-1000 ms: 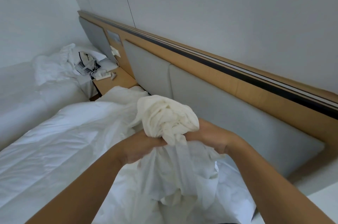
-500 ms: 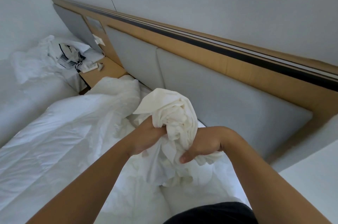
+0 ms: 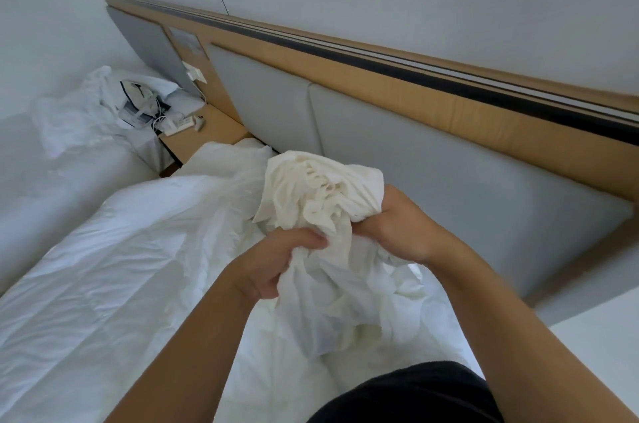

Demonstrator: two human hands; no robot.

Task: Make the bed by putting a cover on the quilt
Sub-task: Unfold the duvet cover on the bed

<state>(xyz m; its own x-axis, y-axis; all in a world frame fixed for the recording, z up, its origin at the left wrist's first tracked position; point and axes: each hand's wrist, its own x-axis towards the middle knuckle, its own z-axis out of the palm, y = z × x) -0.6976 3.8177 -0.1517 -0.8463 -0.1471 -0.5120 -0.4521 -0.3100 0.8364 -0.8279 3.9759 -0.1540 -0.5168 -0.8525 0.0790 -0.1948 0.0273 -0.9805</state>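
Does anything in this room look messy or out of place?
Yes. The cover is wadded into a tight ball, gripped by the left hand and right hand, not spread over the rumpled quilt. On the far bed, crumpled linen and loose white cables lie heaped beside the nightstand.

Cream cover [image 3: 321, 201] wadded up, raised over wht quilt [image 3: 121, 267] (rumpled, spread out below); lower end prob. touching it.
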